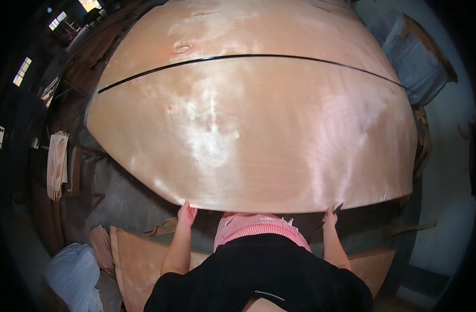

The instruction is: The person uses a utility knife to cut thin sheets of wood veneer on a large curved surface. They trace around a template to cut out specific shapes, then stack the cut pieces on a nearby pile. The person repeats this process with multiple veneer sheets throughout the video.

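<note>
Fingers of the left hand (187, 213) pinch the near edge of the sheet (269, 140) in the head view, the thumb reaching up at its rim; those underneath are partly hidden. The right hand (329, 217) is at the same edge, farther right, its fingers closed around a small dark tool (338, 208); whether they also grip the sheet I cannot tell. The sheet, brown and glossy, with a few knots, spreads in front of the person from the waist toward the top of the view. A thin black strip (248, 55) lies across it, from side to side.

Around it are pale slats (56, 164) at left, a white bag (74, 275) at lower left, a brown panel (136, 268) beside the bag, and a plastic-covered object (415, 62) at upper right. Pink striped cloth (259, 226) shows below the black shirt (259, 265).
</note>
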`<state>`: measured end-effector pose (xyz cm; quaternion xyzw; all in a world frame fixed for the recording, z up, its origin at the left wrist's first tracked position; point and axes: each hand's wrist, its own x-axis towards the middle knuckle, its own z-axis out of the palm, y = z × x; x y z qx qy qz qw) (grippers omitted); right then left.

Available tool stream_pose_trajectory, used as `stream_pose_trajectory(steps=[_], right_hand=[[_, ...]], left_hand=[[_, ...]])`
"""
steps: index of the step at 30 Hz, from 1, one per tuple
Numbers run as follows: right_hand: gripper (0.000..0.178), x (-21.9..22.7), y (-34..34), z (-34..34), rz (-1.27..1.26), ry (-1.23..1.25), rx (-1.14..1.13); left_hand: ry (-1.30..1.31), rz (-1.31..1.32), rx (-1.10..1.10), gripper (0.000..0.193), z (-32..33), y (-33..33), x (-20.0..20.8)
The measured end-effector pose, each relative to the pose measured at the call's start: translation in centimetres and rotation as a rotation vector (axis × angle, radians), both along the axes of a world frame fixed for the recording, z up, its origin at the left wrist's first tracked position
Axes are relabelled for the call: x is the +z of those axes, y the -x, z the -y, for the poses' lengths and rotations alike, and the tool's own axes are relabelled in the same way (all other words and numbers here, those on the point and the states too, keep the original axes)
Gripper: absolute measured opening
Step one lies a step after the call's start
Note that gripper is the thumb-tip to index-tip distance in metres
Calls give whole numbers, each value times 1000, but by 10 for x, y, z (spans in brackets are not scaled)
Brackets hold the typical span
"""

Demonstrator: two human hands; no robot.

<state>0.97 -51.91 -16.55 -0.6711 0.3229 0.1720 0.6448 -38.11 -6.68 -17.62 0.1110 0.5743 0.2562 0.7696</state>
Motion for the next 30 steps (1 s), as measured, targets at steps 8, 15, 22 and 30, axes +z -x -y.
stream_pose_trajectory(steps=[8, 15, 22, 30], right_hand=[[22, -24, 42, 24, -173, 323, 210], [21, -8, 28, -110, 79, 440, 611], [22, 64, 36, -352, 331, 320, 1172], [19, 118, 29, -490, 410, 300, 1446]], left_hand=[[111, -376, -560, 36, 25, 32, -27], [-141, -286, -906, 29, -65, -22, 13], [-214, -72, -718, 32, -205, -85, 55], [-200, 187, -485, 44, -359, -171, 60]])
